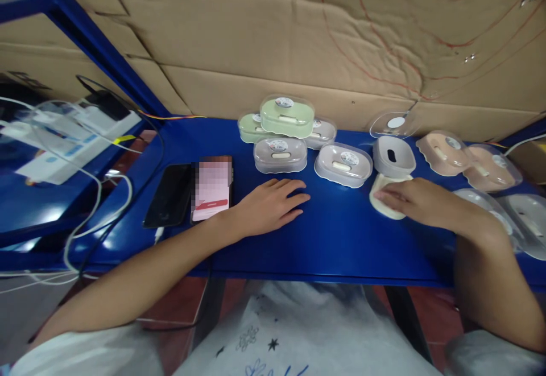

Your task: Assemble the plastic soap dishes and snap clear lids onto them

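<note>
our left hand (272,206) lies spread; our right hand (417,199) — grip unclear to us — touches the cream piece (382,185), likely steadying it

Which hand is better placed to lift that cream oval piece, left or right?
Likely your right hand: it's on the cream oval piece, while your left hand is farther off, near the lit phone.

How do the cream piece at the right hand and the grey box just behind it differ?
The cream piece is low and flat; the grey box stands taller. The right hand partly covers the cream piece; the grey box's top is in full view. Both are on the blue table and have rounded outlines.
</note>
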The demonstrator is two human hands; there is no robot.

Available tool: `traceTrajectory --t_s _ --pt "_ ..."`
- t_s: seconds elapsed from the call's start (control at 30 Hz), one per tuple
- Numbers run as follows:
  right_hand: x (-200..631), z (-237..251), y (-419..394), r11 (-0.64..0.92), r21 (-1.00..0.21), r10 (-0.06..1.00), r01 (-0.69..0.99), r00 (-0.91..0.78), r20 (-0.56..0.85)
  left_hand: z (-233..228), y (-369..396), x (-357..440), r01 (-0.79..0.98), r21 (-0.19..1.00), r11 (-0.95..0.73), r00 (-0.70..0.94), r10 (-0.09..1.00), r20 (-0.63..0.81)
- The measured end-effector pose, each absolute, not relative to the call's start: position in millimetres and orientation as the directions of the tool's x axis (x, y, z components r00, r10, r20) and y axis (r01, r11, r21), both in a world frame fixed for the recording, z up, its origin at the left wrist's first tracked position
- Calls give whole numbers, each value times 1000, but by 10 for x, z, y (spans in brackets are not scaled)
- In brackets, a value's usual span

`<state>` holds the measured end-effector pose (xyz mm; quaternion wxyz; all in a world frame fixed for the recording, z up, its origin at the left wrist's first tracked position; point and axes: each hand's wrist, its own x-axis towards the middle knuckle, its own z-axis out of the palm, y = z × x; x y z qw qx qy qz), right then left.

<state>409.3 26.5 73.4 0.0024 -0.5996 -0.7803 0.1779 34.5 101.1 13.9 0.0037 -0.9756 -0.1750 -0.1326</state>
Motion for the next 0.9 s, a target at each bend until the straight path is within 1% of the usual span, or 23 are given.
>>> traceTrajectory --t_s 0.07,0.1,0.13,0.17,0.2,0.23,0.27,0.3,0.37,0.4,0.43,0.5,0.6,0.67,0.77,0.9 --pt "3914 792 218 230 -500 851 835 -422 -312 159 991 348 292 61 -955 925 298 234" --pt "3840 814 206 230 -592 810 773 -489 -324 171 977 349 268 76 -960 935 278 221" --pt "3783 828 204 246 -657 785 713 -544 -297 184 961 350 245 94 -965 943 260 210" --pt "3748 835 209 273 -692 780 669 -575 -248 197 943 351 224 114 -968 949 243 203" --pt "3738 834 223 308 -696 793 648 -579 -188 209 925 352 203 134 -970 953 227 199" --pt "3756 825 244 344 -672 823 656 -555 -121 220 907 353 180 154 -972 958 209 198" --pt "3803 808 271 372 -617 862 694 -505 -49 228 890 354 154 172 -973 962 187 197" --pt "3877 783 304 381 -534 899 755 -437 24 233 876 357 127 189 -974 967 164 193" --pt "4087 718 379 335 -337 942 880 -309 129 233 858 362 85 215 -973 977 123 173" --pt "4205 682 416 298 -255 953 920 -268 143 230 855 365 75 223 -972 981 113 159" --pt "4316 649 448 266 -199 961 943 -245 126 226 856 366 75 228 -971 983 110 148" --pt "4472 604 484 220 -135 976 966 -216 39 221 864 365 95 229 -969 983 127 131" --pt "4443 613 452 176 -120 980 977 -185 -71 228 876 357 121 222 -968 978 154 140" --pt "4268 652 388 203 -166 969 965 -222 -106 234 874 353 120 226 -967 973 160 166" --pt "3946 687 287 299 -264 940 917 -331 -86 222 864 352 98 237 -967 969 147 199" --pt "3699 673 209 428 -371 883 824 -469 -24 189 861 350 67 235 -970 973 116 202"
